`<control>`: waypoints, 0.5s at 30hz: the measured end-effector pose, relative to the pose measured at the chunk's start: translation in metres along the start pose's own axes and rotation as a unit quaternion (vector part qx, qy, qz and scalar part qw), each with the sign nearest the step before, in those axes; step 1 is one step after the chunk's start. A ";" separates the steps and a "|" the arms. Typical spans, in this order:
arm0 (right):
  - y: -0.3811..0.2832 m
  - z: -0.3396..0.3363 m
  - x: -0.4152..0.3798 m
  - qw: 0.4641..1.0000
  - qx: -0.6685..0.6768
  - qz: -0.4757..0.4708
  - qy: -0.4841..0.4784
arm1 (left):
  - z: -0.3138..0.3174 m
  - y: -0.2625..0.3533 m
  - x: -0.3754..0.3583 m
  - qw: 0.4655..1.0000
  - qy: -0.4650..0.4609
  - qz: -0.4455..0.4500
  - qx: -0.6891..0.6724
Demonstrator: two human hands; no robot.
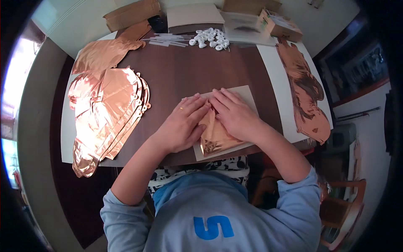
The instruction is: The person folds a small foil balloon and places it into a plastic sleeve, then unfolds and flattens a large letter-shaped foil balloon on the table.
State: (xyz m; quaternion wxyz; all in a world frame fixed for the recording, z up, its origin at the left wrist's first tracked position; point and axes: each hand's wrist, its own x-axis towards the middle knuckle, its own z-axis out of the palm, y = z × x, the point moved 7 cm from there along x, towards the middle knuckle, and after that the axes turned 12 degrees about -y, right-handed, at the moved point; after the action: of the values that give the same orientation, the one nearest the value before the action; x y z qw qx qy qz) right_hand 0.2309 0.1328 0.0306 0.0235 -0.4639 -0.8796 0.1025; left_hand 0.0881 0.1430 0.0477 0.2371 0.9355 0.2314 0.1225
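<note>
A folded sheet of shiny copper-coloured foil [216,135] lies on a beige card [248,94] near the table's front edge. My left hand [183,124] rests on the foil's left side, fingers stretched and slanting toward the top. From the right, my right hand [233,114] lies flat across the foil and the card, its fingertips close to the left ones. Both hands press down rather than grip, and they hide much of the foil's upper part.
Flat copper foil balloons [109,101] are stacked at the left, with more foil pieces [300,84] at the right. Along the back are white straws [168,40], small white ribbon rolls [212,38], a stack of card [195,16] and an open cardboard box [281,27].
</note>
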 end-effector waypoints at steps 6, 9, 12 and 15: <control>-0.001 -0.001 -0.001 1.000 -0.012 0.005 0.006 | -0.021 0.036 -0.043 0.999 0.018 0.040 0.022; -0.003 0.000 0.001 0.999 -0.035 0.002 0.004 | -0.008 0.050 -0.051 0.992 0.036 0.087 0.089; -0.002 0.000 0.001 0.999 -0.034 -0.001 0.005 | 0.003 0.062 -0.046 0.977 0.042 0.125 0.168; -0.002 -0.006 -0.001 1.000 -0.020 -0.003 -0.003 | 0.011 0.068 -0.044 0.962 0.023 0.160 0.222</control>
State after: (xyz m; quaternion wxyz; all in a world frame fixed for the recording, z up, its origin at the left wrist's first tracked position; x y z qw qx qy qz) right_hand 0.2304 0.1317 0.0367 0.0118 -0.4611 -0.8831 0.0857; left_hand 0.0793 0.0640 0.0667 -0.0045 0.9865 0.1051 0.1256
